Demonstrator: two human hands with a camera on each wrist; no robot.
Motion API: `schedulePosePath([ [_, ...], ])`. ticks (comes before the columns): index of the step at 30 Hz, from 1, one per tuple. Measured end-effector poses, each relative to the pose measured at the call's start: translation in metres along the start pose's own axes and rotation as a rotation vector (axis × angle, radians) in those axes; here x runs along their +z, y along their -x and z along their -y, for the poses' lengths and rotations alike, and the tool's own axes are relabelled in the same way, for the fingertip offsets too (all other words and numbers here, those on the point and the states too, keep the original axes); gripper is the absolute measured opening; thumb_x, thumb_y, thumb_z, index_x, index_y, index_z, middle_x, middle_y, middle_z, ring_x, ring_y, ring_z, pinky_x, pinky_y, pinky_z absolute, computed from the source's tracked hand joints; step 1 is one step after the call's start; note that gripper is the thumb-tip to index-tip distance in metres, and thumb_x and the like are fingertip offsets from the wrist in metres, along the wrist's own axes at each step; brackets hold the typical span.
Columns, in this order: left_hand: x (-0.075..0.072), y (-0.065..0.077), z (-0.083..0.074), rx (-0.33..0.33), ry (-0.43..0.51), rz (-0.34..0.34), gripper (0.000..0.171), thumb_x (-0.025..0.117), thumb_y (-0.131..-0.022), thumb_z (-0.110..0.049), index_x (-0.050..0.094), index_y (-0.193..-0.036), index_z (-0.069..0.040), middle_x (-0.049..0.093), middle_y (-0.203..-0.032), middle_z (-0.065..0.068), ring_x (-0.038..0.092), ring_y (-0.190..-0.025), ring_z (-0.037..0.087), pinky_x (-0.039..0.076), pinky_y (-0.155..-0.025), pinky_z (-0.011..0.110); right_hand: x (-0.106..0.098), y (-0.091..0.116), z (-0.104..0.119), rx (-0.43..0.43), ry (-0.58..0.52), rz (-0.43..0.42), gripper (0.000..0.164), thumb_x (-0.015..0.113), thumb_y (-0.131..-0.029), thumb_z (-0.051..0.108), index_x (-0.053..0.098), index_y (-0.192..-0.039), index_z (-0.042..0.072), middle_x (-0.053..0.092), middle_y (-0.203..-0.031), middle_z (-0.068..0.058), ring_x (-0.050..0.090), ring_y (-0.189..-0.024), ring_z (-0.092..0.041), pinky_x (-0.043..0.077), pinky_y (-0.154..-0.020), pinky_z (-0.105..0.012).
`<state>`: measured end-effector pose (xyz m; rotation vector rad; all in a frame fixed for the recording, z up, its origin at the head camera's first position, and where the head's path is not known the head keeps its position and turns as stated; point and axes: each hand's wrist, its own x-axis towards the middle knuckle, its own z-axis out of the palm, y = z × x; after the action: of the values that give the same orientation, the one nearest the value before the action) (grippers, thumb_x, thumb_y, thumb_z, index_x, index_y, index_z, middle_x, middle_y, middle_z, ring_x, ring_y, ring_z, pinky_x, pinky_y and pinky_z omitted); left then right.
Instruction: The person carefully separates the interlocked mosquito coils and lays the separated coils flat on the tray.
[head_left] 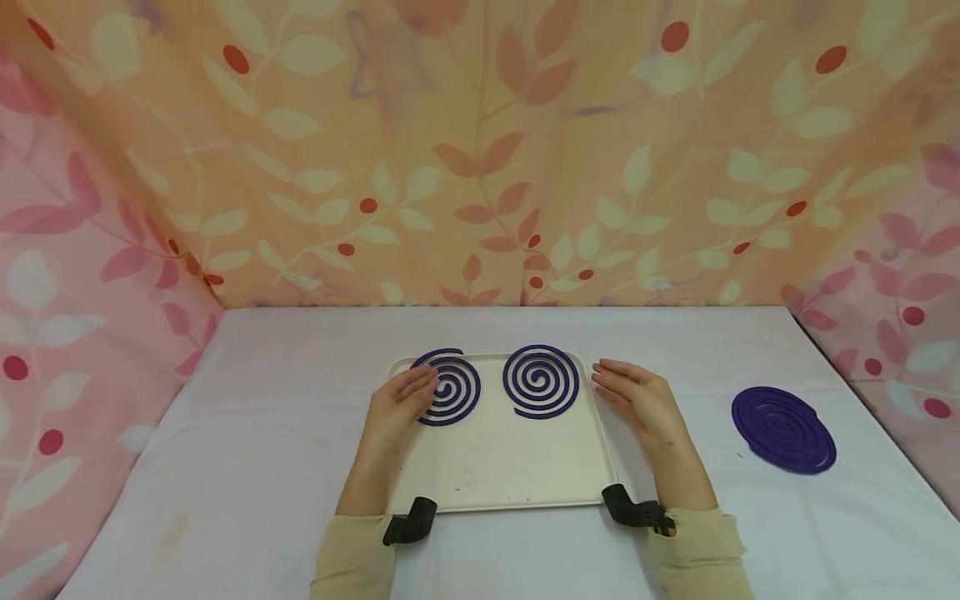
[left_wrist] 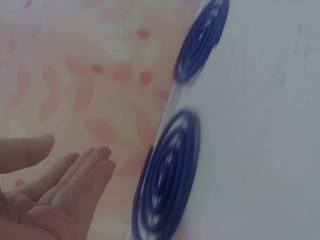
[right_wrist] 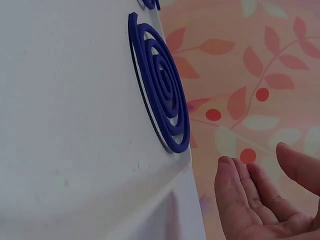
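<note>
Two purple mosquito coils lie side by side along the far edge of a cream tray (head_left: 517, 467). My left hand (head_left: 397, 407) is at the tray's left side, its fingers extended and overlapping part of the left coil (head_left: 447, 389) in the head view. In the left wrist view a gap separates that hand from the near coil (left_wrist: 162, 175). Beside the tray's right edge is my right hand (head_left: 641, 400), fingers extended, just right of the right coil (head_left: 538, 379). The right wrist view shows its fingers apart from the coil (right_wrist: 165, 85). Neither hand holds anything.
A denser purple coil disc (head_left: 783, 429) lies on the white tablecloth (head_left: 262, 433) at the right. Floral curtains (head_left: 480, 167) enclose the table's back and sides. A black wrist camera (head_left: 412, 521) sits on the left cuff, another (head_left: 630, 508) on the right.
</note>
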<state>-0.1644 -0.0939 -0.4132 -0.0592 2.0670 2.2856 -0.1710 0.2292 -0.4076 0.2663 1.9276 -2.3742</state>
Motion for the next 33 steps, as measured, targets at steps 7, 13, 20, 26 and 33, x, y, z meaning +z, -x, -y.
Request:
schedulePosePath([
  [7,0.049,0.004,0.008,-0.023,0.054,0.191,0.035,0.048,-0.093,0.007,0.045,-0.127,0.017,0.052,-0.126,0.032,0.056,-0.114,0.033,0.048,-0.094,0.034,-0.033,0.009,0.005,0.008,0.008,0.01,0.053,0.059,-0.091,0.001,0.036,-0.134,-0.017,0.066,-0.103,0.0,0.063,-0.1,-0.013,0.048,-0.093,-0.028],
  [13,0.089,0.008,0.016,-0.05,0.107,0.309,0.033,0.049,-0.094,0.004,0.046,-0.125,0.017,0.054,-0.123,0.032,0.058,-0.111,0.033,0.045,-0.097,0.044,-0.064,0.019,0.01,-0.026,-0.08,0.045,0.023,0.056,-0.092,-0.002,0.063,-0.114,0.0,0.068,-0.101,0.0,0.065,-0.098,-0.013,0.051,-0.088,-0.026],
  [20,0.14,0.015,0.024,-0.098,0.14,0.386,0.031,0.051,-0.094,0.002,0.05,-0.122,0.016,0.058,-0.119,0.029,0.061,-0.108,0.031,0.049,-0.093,0.04,-0.101,0.031,0.015,-0.06,-0.145,0.091,0.026,0.051,-0.094,-0.005,0.071,-0.101,0.009,0.067,-0.106,-0.001,0.064,-0.098,-0.014,0.051,-0.087,-0.025],
  [26,0.18,0.027,0.029,-0.142,0.196,0.428,0.029,0.051,-0.093,0.005,0.053,-0.119,0.016,0.06,-0.115,0.028,0.061,-0.106,0.033,0.05,-0.091,0.039,-0.124,0.039,0.017,-0.074,-0.17,0.102,0.03,0.047,-0.094,-0.008,0.071,-0.102,0.008,0.067,-0.106,-0.003,0.065,-0.099,-0.015,0.052,-0.086,-0.025],
  [33,0.219,0.039,0.039,-0.19,0.218,0.443,0.026,0.052,-0.091,0.005,0.056,-0.114,0.015,0.065,-0.109,0.023,0.064,-0.102,0.03,0.051,-0.089,0.038,-0.145,0.046,0.018,-0.062,-0.186,0.069,0.028,0.049,-0.094,-0.006,0.072,-0.101,0.009,0.069,-0.105,-0.003,0.066,-0.097,-0.014,0.053,-0.083,-0.027],
])
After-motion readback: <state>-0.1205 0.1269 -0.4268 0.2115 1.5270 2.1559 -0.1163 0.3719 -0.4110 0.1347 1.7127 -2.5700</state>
